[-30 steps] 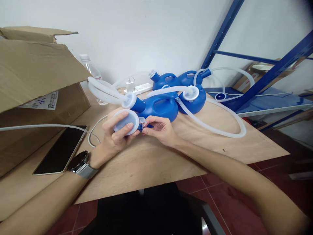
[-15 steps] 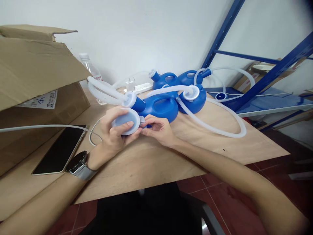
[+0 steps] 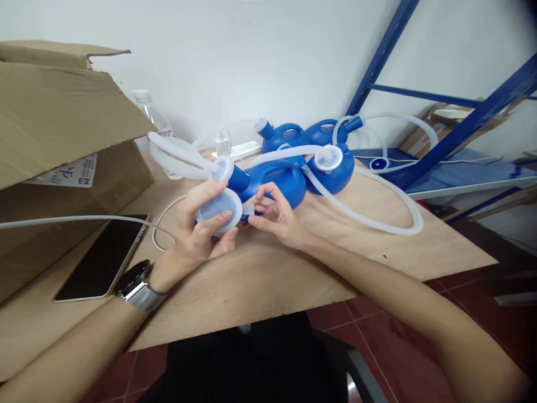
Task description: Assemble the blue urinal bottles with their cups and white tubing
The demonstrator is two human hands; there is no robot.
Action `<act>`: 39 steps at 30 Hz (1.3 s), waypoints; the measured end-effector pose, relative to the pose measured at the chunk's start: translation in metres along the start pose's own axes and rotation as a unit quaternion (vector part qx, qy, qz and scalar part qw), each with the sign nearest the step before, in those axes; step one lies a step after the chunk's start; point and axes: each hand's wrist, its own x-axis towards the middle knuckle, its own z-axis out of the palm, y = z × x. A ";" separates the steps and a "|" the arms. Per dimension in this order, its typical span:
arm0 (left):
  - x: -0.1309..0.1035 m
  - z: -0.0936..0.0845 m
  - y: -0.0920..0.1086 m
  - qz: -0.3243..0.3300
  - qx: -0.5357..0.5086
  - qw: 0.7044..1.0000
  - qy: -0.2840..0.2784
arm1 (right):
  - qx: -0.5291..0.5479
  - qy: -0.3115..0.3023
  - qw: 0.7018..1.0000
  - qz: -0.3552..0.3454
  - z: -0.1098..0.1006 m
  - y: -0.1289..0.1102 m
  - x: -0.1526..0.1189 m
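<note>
Lid (image 3: 224, 202): I am gripping it in my left hand (image 3: 199, 224), above the counter (image 3: 251, 274). Tab (image 3: 249, 209): jutting from its rim, showing more fully. Right hand (image 3: 280, 219), loosely spread: I am easing my pinch, seemingly pausing there.

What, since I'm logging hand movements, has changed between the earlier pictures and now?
The right hand has lifted its index finger from the thumb, baring the translucent tab; whether contact remains is unclear. The left hand has eased its lower fingers back from the tab. It still holds the lid; the blue jugs stayed put.
</note>
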 end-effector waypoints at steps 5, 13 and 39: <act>-0.007 0.005 0.005 0.031 -0.012 0.999 -0.042 | -0.003 -0.062 0.998 0.018 -0.011 0.003 -0.002; -0.010 0.007 0.012 0.031 -0.067 0.987 -0.143 | -0.131 -0.101 0.986 0.008 -0.008 0.015 -0.004; -0.008 0.002 0.023 -0.164 -0.024 0.974 -0.153 | -0.045 -0.024 0.995 0.084 0.006 0.019 -0.006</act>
